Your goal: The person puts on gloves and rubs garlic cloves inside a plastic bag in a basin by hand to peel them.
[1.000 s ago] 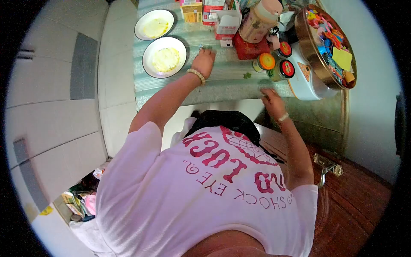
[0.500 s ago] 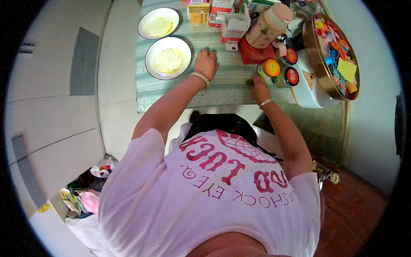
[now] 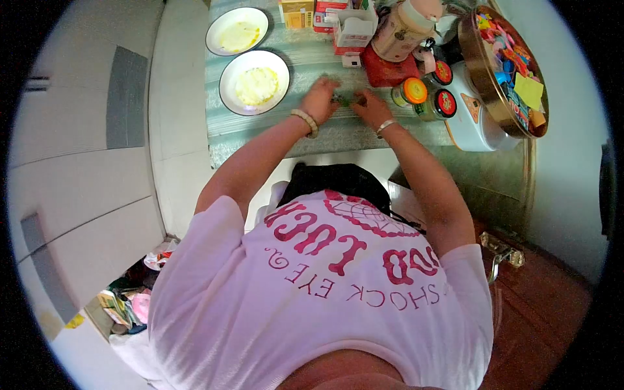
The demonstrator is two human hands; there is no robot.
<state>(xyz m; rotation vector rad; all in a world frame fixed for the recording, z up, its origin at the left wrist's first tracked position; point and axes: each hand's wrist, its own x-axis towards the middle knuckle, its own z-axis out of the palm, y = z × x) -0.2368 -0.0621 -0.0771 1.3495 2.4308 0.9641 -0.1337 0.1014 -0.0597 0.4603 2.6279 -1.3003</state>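
Observation:
Between my two hands, above the striped table cover, is a small green leaf-shaped piece, blurred. My right hand has its fingertips pinched at the right side of this piece. My left hand is curled just to the left, with a tiny shiny bit near its fingertips; its fingers are partly smeared and what they hold is too small to name. Left of my left hand sits a white dark-rimmed bowl with pale yellowish contents, and a similar bowl stands behind it.
Jars with an orange lid and red-black lids stand right of my right hand. Behind are a red box, a pink-lidded jug and cartons. A round tin of colourful items rests on a white appliance.
My right hand has moved left, close to my left hand, and the green piece has moved left with it. My left hand has shifted slightly to the right, its fingers now more curled.

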